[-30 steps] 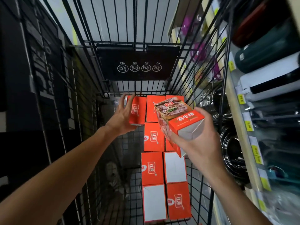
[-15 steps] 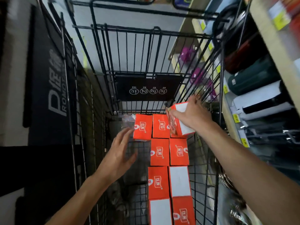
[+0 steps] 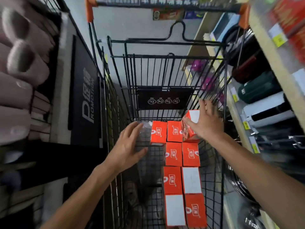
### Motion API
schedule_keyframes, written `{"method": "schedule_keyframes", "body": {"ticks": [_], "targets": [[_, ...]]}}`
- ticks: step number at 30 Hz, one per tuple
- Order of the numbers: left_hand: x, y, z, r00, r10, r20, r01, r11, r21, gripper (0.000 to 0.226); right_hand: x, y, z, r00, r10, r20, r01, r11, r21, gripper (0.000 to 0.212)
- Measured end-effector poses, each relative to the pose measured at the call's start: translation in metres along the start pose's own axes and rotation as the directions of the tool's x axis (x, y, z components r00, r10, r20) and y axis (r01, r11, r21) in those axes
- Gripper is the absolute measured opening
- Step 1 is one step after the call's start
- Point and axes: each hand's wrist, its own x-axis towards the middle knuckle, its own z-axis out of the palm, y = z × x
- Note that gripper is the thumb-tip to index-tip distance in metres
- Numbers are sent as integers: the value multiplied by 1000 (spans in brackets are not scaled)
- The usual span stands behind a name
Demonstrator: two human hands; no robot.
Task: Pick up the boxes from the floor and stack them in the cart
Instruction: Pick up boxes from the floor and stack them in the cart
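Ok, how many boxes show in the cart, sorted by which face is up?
Boxes lying orange face up: 6
Boxes lying white face up: 2
Tilted box in the right hand: 1
Total: 9 visible

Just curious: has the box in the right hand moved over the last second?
Yes. The box went from mid-cart down to the far right corner, by the black sign.
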Motion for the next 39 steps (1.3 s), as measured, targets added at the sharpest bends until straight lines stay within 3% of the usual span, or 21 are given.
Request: {"method": "schedule_keyframes", "body": {"ticks": [6,10,15,24,31,39], "targets": [[10,79,-81,991,112,-75,-99,983,158,80,-50,-14,-74,953,-234,-193,266,950,162,81],[13,148,-127,971,208,-116,-175,955,241,76,-82,-2,-141,834,-385,-395,493,841,220,58],[-1,219,-165,946,307,-105,-256,905,341,74,-133,27,-198,779,-413,-472,564,790,241,59],[-50,274,-174,836,548,-20,-491,765,417,74,-251,67,-226,815,-311,-489,452,869,202,70],[-103,277,-147,794,594,128,-589,700,404,77,-357,76,-196,874,-188,-448,302,933,198,73],[-130,336,-78,636,706,313,-771,563,298,79,-468,149,-159,886,84,-456,46,963,267,79]]}}
